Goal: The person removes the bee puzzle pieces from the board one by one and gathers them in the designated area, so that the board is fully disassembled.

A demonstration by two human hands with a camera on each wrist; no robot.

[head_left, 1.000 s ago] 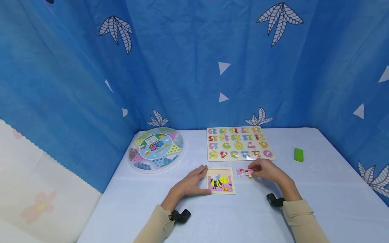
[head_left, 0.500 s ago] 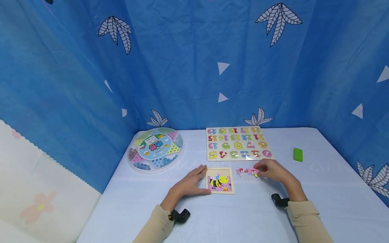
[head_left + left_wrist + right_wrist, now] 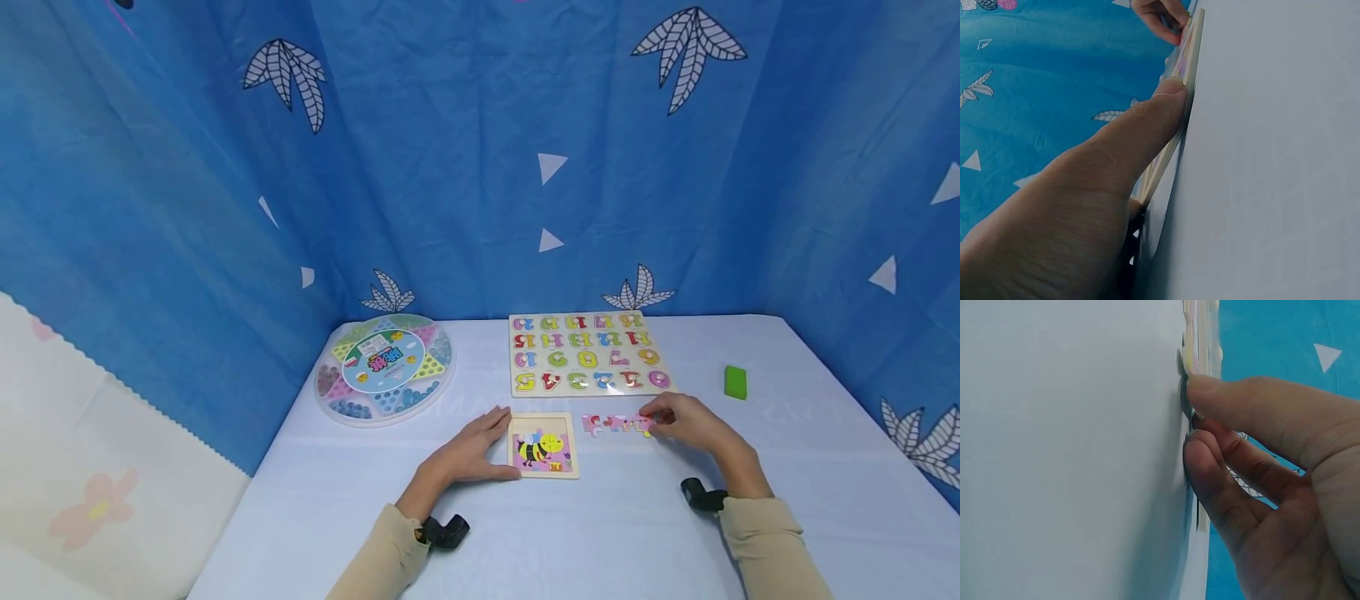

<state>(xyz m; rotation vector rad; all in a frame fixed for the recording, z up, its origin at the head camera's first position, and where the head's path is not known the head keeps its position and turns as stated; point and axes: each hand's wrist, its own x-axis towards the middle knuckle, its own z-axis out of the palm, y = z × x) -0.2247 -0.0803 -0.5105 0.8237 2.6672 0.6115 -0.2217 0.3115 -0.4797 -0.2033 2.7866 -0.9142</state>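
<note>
In the head view, my left hand point(image 3: 475, 450) rests against the left side of a small wooden puzzle tray point(image 3: 575, 446), thumb at its near corner and fingers at its far corner. A bee picture point(image 3: 542, 450) fills the lower part of the tray; bare wood shows above it. The left wrist view shows the straight thumb point(image 3: 1147, 128) against the tray's edge. To the tray's right lies a row of pink puzzle pieces point(image 3: 615, 423). My right hand point(image 3: 690, 423) pinches the row's rightmost piece, mostly hidden by the fingertips.
A wooden number board point(image 3: 592, 354) lies behind the tray. A round board-game box point(image 3: 384, 371) sits at the back left, and a green block point(image 3: 736, 382) at the right. Blue curtain point(image 3: 480, 167) hangs along the back and sides of the white-covered table.
My right hand has slid to the right, and the row of pink pieces beside the tray now reaches further right. The left hand and tray have stayed in place.
</note>
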